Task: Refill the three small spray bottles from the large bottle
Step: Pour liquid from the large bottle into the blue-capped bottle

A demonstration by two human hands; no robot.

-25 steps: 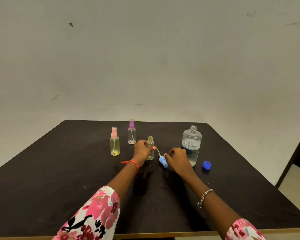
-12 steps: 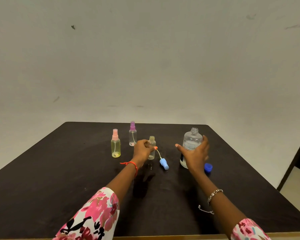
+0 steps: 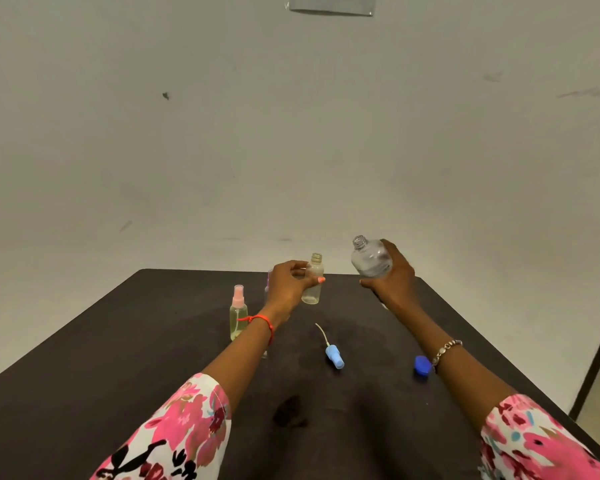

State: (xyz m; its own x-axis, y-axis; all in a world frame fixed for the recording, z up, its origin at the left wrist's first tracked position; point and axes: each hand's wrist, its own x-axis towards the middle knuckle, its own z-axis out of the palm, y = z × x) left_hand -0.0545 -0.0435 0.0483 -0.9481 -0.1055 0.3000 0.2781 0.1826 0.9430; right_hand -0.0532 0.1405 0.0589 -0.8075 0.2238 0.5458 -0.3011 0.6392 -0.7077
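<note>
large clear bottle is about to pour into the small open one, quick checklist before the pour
1. Large clear plastic bottle uncapped: ok, the round dark blue cap lies on the dark table.
2. Small clear bottle open: ok, the light blue spray head lies on the table.
3. Right hand grips the large bottle: ok.
4. Left hand holds the small bottle upright: ok.
5. Mouths lined up: not ok, they are apart.
6. Liquid level in the large bottle: cannot tell.
</note>
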